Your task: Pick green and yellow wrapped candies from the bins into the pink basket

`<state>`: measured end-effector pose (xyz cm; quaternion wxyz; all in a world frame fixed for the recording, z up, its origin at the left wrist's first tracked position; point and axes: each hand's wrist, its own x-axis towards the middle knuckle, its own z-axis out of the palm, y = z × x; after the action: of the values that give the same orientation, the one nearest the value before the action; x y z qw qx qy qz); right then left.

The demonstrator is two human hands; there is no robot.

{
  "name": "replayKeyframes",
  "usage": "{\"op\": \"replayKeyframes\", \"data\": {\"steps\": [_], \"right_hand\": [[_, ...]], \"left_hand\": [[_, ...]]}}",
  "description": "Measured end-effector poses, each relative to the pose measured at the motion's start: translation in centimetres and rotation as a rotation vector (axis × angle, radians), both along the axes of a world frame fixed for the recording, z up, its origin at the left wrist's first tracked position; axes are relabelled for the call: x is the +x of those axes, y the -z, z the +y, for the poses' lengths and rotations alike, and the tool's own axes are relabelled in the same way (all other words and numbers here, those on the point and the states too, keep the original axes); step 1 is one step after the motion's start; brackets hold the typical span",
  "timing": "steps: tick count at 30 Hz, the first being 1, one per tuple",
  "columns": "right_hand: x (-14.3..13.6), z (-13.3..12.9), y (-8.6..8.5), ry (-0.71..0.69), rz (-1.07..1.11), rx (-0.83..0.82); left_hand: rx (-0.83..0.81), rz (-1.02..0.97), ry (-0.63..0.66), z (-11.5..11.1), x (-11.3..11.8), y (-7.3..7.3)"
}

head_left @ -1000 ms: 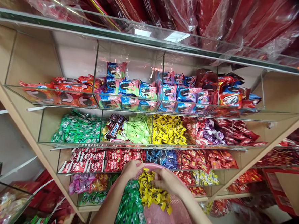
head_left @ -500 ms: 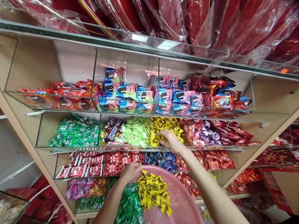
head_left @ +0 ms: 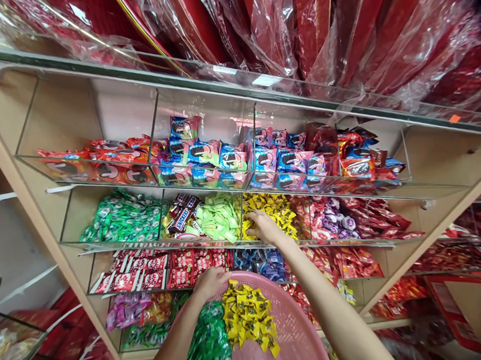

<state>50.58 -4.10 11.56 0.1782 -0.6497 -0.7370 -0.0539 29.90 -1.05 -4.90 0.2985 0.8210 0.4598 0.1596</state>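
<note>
My left hand [head_left: 212,284] is closed on the near-left part of the rim of a pink plastic basket [head_left: 300,317]. Inside the basket, green-wrapped candies [head_left: 207,339] fill the left side, and yellow-wrapped candies [head_left: 249,315] lie beside them in a loose heap. My right hand [head_left: 263,227] reaches over the shelf divider into a compartment of the same yellow candies [head_left: 272,208]. Its fingers are bent and apart at the left front of that pile, touching or just above it; no candy shows in its grasp.
Light green packets [head_left: 218,216] and Snickers bars [head_left: 181,219] share the compartment to the left, with green candies [head_left: 124,217] beyond. Purple candies [head_left: 336,217] lie to the right. A glass shelf [head_left: 208,184] with cookie packs runs above my right hand.
My right hand has shifted slightly left over the yellow candies on the shelf. My left hand stays on the basket rim. The whole view has tilted up slightly.
</note>
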Motion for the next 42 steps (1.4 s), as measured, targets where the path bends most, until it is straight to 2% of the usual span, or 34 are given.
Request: {"op": "replayKeyframes", "data": {"steps": [4,10,16,20,27,32,36,39,42], "right_hand": [[0.2,-0.1,0.1,0.005,-0.003,-0.011],[0.9,-0.3,0.0,-0.084,0.095,0.065],[1.3,-0.6,-0.6,-0.099,0.304,0.181],[1.3,-1.2,-0.7,-0.096,0.531,0.221],[2.3,-4.2,-1.0,-0.075,1.081,0.239],[1.4,-8.4,-0.8,-0.075,1.266,0.225],[-0.5,-11.1,1.3,-0.100,1.228,0.014],[-1.6,-11.5,4.6,-0.146,1.116,-0.201],[-1.8,-10.8,8.5,-0.176,0.918,-0.343]], "left_hand": [[-0.013,-0.006,0.003,0.0,0.0,0.0],[-0.017,-0.019,0.008,-0.1,-0.1,0.0],[-0.023,-0.026,0.003,-0.3,0.0,-0.4],[-0.025,-0.027,0.011,-0.5,0.0,-0.7],[-0.037,-0.037,0.013,-0.3,0.0,-0.4],[-0.037,-0.033,0.022,-0.1,0.0,0.0],[-0.024,-0.023,0.004,-0.1,0.0,0.1],[-0.024,-0.017,0.001,-0.1,-0.1,0.0],[-0.035,-0.010,-0.004,-0.2,0.0,-0.2]]}}
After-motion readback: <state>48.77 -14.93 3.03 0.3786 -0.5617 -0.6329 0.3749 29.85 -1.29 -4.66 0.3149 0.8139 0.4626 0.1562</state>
